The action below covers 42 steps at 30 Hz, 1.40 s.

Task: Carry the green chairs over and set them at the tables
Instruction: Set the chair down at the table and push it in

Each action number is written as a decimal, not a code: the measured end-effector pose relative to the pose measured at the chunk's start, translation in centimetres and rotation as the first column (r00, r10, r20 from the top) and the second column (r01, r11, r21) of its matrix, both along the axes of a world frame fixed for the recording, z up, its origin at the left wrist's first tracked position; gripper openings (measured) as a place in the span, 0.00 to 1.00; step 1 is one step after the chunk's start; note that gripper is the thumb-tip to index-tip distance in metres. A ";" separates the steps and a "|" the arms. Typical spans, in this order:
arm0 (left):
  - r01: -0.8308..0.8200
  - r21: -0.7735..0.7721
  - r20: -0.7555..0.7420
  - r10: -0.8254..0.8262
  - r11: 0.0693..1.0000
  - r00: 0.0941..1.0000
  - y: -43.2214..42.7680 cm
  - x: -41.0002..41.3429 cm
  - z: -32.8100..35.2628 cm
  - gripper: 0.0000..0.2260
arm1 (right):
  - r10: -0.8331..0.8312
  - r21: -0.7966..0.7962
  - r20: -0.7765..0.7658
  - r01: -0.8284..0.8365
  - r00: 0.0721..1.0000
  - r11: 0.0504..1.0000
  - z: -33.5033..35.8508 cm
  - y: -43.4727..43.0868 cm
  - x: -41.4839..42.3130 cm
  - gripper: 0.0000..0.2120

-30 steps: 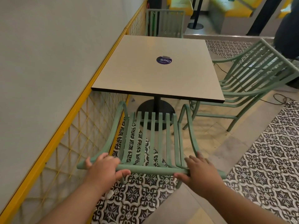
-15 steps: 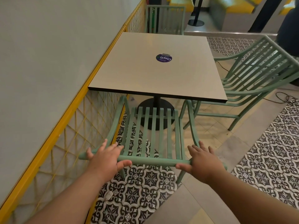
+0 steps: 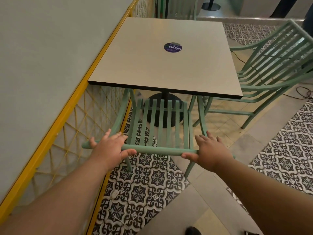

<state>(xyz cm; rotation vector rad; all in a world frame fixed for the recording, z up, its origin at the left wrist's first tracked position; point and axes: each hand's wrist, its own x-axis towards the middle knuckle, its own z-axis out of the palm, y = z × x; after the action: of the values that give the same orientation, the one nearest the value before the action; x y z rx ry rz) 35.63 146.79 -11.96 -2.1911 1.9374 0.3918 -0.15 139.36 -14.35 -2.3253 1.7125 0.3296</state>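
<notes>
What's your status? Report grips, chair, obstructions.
Status: left grip and right grip hold the green chair by its top rail. Seat tucked partly under the table. Yellow mesh railing close on its left, second chair beside on the right.

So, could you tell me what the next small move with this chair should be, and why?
Probably let go: the near chair sits squared to the table, its armrest fronts already under the edge, while the left hand and right hand hold its top rail.

the green chair [image 3: 159, 150] has slid further under the table [image 3: 162, 65], its armrests now beneath the tabletop edge.
</notes>
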 end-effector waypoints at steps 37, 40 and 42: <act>-0.016 0.009 0.036 0.015 1.000 0.999 -5.1 1.9 0.6 0.46 | -0.006 0.003 0.023 0.006 1.000 1.000 0.5 -3.9 2.3 0.64; -0.041 0.048 0.051 0.038 0.998 0.998 -4.6 1.1 1.4 0.50 | -0.003 0.039 0.057 0.001 0.998 0.999 1.4 -3.6 1.8 0.63; -0.079 0.075 0.055 0.075 0.994 0.996 -3.9 0.4 2.1 0.52 | -0.007 0.021 0.120 0.004 0.993 1.000 2.3 -3.0 1.5 0.62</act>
<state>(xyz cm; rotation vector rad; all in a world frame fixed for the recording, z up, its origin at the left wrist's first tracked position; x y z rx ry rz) 36.07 142.90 -9.87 -2.2088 1.7853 0.4106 1.31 136.38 -12.05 -2.2761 1.6504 0.2005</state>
